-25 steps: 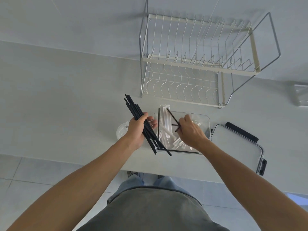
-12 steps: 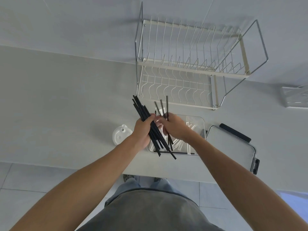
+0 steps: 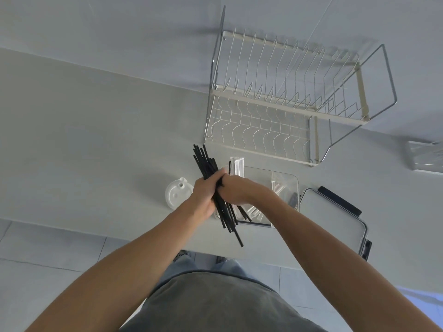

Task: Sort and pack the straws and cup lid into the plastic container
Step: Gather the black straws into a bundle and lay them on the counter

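A: While the bundle of black straws is gripped in the closed left hand, what is done by the right hand?
B: It is pressed against the same bundle, fingers curled around the stems, above the near left corner of the plastic container.
A: What is seen inside?
B: White wrapped straws are lain in it.
A: And the cup lid?
B: It is left on the counter, just left of the hands. The container's lid is laid to the right, the dish rack behind.
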